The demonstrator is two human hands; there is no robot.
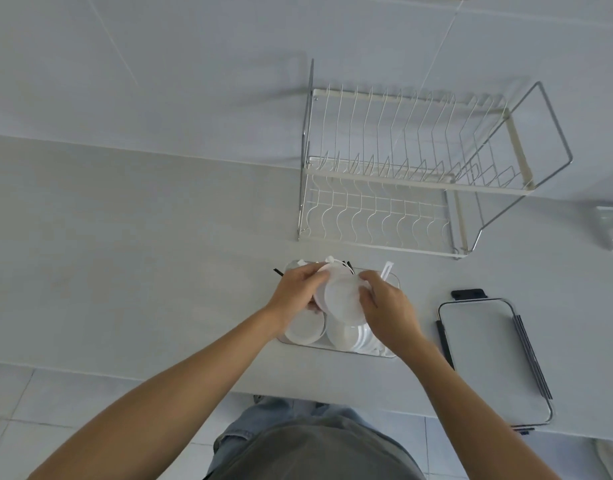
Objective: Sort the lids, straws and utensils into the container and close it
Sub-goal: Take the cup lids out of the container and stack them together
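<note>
Bare forearms, grey shirt (318, 455), blue jeans (239, 434).

A home kitchen, by the look of it — a two-tier wire dish rack (419, 171) stands far right on a pale surface (125, 254) against a tiled wall (159, 64) — tiled floor (73, 403) near.

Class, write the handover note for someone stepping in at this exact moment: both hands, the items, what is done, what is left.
Left hand and right hand: together gripping white round lids above the clear container.
Inside: more lids, with straws and utensils at the far end.
Container lid lies on the counter to the right, off.
Left: set down held lids, tidy, close.
</note>
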